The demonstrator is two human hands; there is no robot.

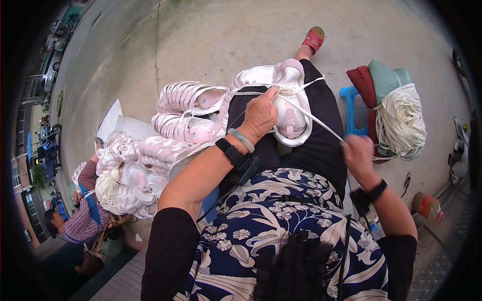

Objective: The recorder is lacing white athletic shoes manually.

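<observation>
Across my thighs lies a white and pink sneaker (290, 120), its tongue pointing away from me and its lacing partly crossed. My left hand (261, 113) is closed at the sneaker's left side, fingertips pinching at the crossing laces; the exact grip is partly hidden. A white shoelace (319, 120) runs taut from the lacing to my right hand (359, 154), which is closed around it by my right thigh and slightly blurred. Another lace end sticks out at the sneaker's upper right. More pink and white shoe uppers (188, 113) are nested in rows beside my left leg.
Left of me are piled more shoes (133, 170) with a cream lace bundle (108, 186). On the right, a blue stool (350, 108) stands beside folded cloths (384, 80) and a thick hank of white laces (403, 123). A jar (427, 206) lies lower right. Another person (83, 220) sits far left.
</observation>
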